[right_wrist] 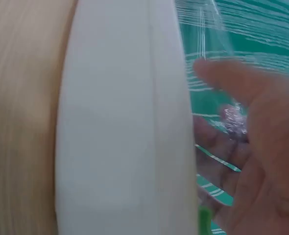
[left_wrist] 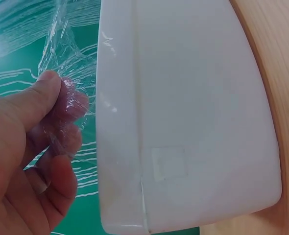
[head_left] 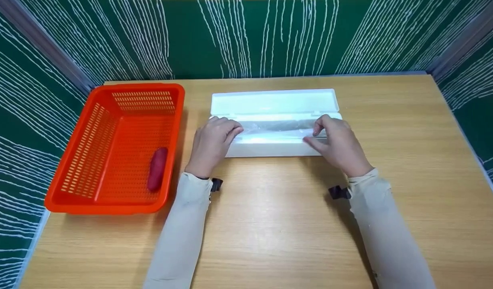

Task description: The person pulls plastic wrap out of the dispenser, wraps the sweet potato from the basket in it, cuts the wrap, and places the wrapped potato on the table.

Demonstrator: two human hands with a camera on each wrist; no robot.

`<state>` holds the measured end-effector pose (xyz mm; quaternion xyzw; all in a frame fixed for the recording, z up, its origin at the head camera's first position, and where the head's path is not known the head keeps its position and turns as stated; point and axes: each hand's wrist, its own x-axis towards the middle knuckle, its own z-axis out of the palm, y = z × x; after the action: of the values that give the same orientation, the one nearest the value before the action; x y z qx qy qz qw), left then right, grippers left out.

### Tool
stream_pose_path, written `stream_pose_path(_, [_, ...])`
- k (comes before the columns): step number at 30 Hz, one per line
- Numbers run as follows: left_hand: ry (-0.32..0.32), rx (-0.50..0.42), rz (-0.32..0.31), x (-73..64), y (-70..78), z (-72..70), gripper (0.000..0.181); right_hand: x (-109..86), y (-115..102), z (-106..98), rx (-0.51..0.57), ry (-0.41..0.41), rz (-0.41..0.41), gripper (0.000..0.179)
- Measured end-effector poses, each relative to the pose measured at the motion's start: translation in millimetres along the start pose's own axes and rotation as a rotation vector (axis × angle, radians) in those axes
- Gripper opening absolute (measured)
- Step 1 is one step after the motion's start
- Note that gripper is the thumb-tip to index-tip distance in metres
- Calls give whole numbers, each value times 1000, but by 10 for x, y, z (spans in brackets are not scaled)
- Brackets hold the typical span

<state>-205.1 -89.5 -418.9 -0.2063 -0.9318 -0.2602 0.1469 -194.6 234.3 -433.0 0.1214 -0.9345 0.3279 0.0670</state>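
A white cling film dispenser box (head_left: 272, 150) lies on the table with its lid (head_left: 274, 102) raised at the back. Clear cling film (head_left: 276, 125) stretches across its top between both hands. At the left end, my left hand (head_left: 215, 142) pinches the film's edge between thumb and fingers; the film (left_wrist: 68, 46) bunches at those fingertips in the left wrist view. My right hand (head_left: 340, 142) is at the other end, thumb held apart from the fingers. In the right wrist view, crinkled film (right_wrist: 235, 120) shows by its fingers, partly hidden behind the hand.
An orange plastic basket (head_left: 110, 209) stands on the left of the table, a dark red, elongated object (head_left: 157, 168) lying inside it. Green panels with white lines (head_left: 270, 40) rise behind the wooden table (head_left: 270, 224). A small green piece (right_wrist: 204, 220) shows beside the box.
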Motion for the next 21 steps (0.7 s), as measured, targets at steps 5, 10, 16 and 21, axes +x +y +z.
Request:
stream_pose_path(5, [-12,5,-12,-17,25,-6,25,-2,-39,-6,-48,39,15,18])
stream_pose_path(10, [2,9,-8,-18,41,-22,25,3,-51,-37,-106,91,-44,10])
stream_pose_path(16, [-4,30,-22,-20,61,-59,23,-7,-49,-78,-138,183,-109,10])
stream_pose_path(21, [-14,33,-21,-18,70,-89,21,-21,-78,-110,-137,218,-116,16])
